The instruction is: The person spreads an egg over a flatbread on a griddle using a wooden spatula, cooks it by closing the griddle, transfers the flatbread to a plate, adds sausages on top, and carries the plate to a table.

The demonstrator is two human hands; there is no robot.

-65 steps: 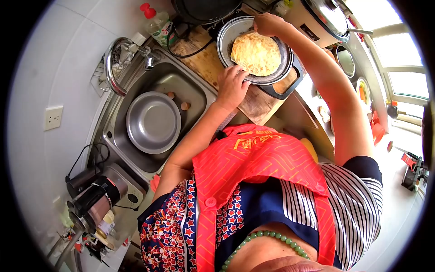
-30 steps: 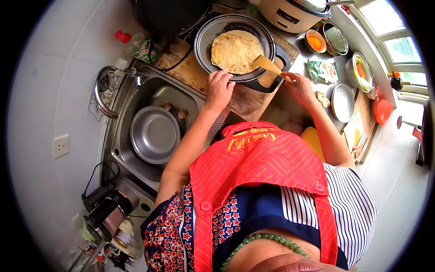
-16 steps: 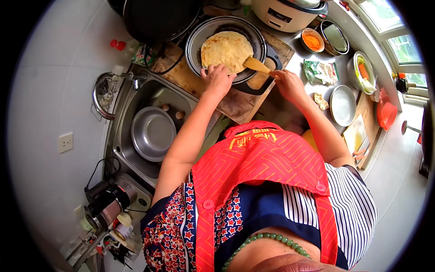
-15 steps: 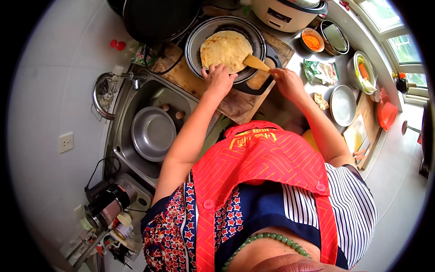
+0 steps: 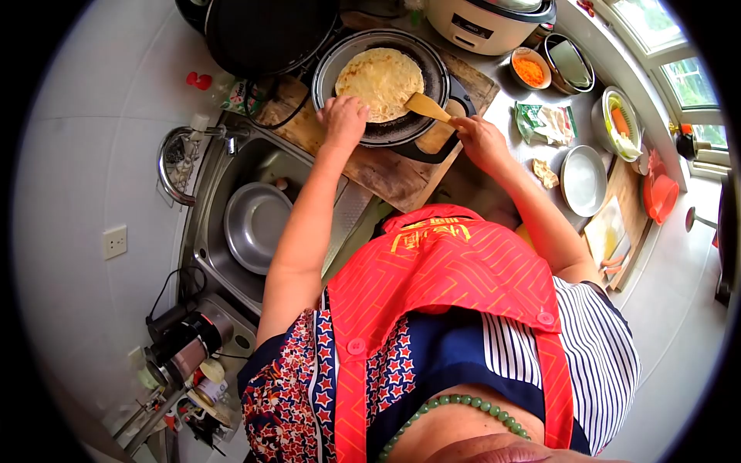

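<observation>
On the wooden board (image 5: pixel 386 174) sits a pan (image 5: pixel 434 77), flatbread (image 5: pixel 378 79) in its middle. The left hand (image 5: pixel 343 122) bends at the near-left rim, its hold unclear; the right hand (image 5: pixel 482 142) pinches the spatula (image 5: pixel 429 106), blade at the flatbread's near-right edge. Low and flat looks gentlest.

Sink (image 5: pixel 202 231), stainless steel, round metal basin (image 5: pixel 255 225) inside | tap (image 5: pixel 164 162), chrome, curved spout, at sink's edge | wall socket (image 5: pixel 115 241), white | rice cooker (image 5: pixel 472 28), cream body, black trim | bowl (image 5: pixel 545 79), shredded carrot (image 5: pixel 529 71) inside | packet (image 5: pixel 546 123), green and white, near round grey dish (image 5: pixel 583 182) | container (image 5: pixel 661 199), red plastic | bottle (image 5: pixel 225 88), red-topped, near tap | window (image 5: pixel 689 81), greenery outside
</observation>
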